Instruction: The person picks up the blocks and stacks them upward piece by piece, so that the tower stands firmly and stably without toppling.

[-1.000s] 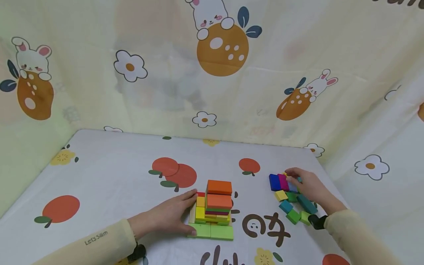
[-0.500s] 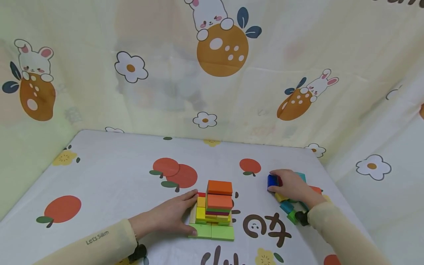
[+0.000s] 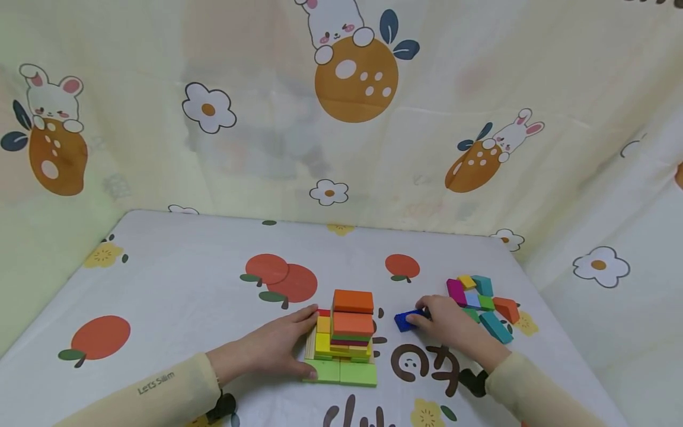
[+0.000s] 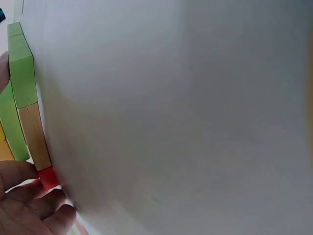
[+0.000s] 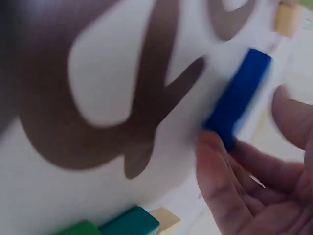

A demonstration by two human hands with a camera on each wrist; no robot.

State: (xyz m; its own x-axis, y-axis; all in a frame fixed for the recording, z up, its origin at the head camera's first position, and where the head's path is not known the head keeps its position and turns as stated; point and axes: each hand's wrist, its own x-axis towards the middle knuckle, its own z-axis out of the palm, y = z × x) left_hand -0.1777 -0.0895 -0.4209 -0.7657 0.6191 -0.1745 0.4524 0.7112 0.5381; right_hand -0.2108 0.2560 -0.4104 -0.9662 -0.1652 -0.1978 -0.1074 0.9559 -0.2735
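Observation:
A building of coloured wooden blocks [image 3: 353, 325] stands on the table, light green in front, yellow in the middle, orange on top. My left hand [image 3: 272, 347] holds it along its left side, thumb on the front green block [image 4: 23, 81] and fingertips at the red block [image 4: 48, 178] at the back. To the right of the building, my right hand [image 3: 445, 323] pinches a blue block [image 3: 408, 320] by one end, low over the tablecloth. In the right wrist view the blue block [image 5: 239, 98] slants away from the fingertips.
Farther right lies a loose group of blocks, among them a magenta block [image 3: 456, 292], a teal block [image 3: 496, 327] and an orange block [image 3: 507, 309]. A printed curtain [image 3: 256, 154] hangs behind the table.
My right hand has reached across to the blue block at the group's left edge, gripped it and brought it left and nearer, toward the building. The left hand has stayed in place.

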